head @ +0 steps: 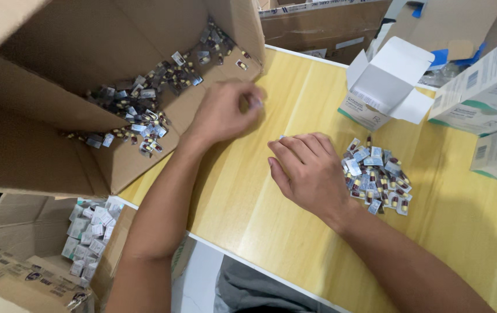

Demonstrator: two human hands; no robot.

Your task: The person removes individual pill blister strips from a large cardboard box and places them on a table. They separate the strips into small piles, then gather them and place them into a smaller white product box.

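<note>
While both hands (225, 113) (309, 171) curl, left fingers (251, 98) pinching possibly one capsule strip, right fingers' grip unclear, two capsule heaps (376, 182) (144, 110).

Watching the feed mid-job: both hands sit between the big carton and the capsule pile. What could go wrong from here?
1. The left hand pinches a small piece at the big carton's open edge; it might drop onto the table.
2. The right hand lies beside the loose capsule pile; a sweep could scatter it.
</note>
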